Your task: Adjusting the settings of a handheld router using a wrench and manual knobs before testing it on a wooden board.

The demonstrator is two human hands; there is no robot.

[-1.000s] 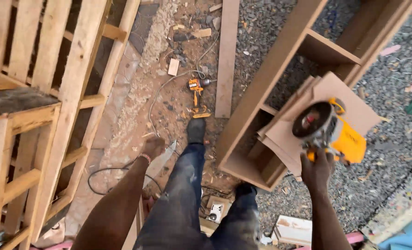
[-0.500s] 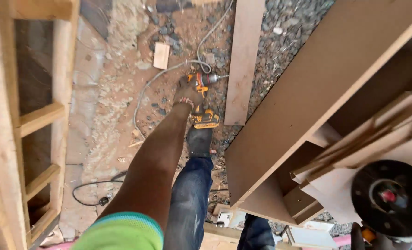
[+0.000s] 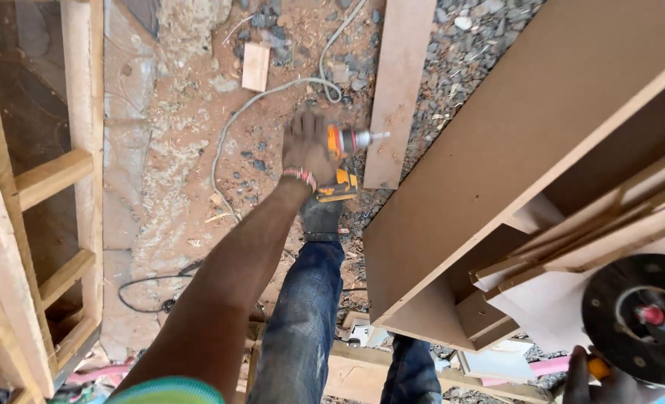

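The left hand [image 3: 308, 147] is closed around the handle of an orange drill [image 3: 345, 153] low over the dirt ground [image 3: 183, 202], with the drill's tip pointing to 3 o'clock at a wood plank [image 3: 396, 82]. At 5 o'clock, the right hand [image 3: 605, 383] holds a round black power tool [image 3: 639, 318] beside the big brown shelf [image 3: 512, 142], but I cannot tell how tightly its fingers are closed.
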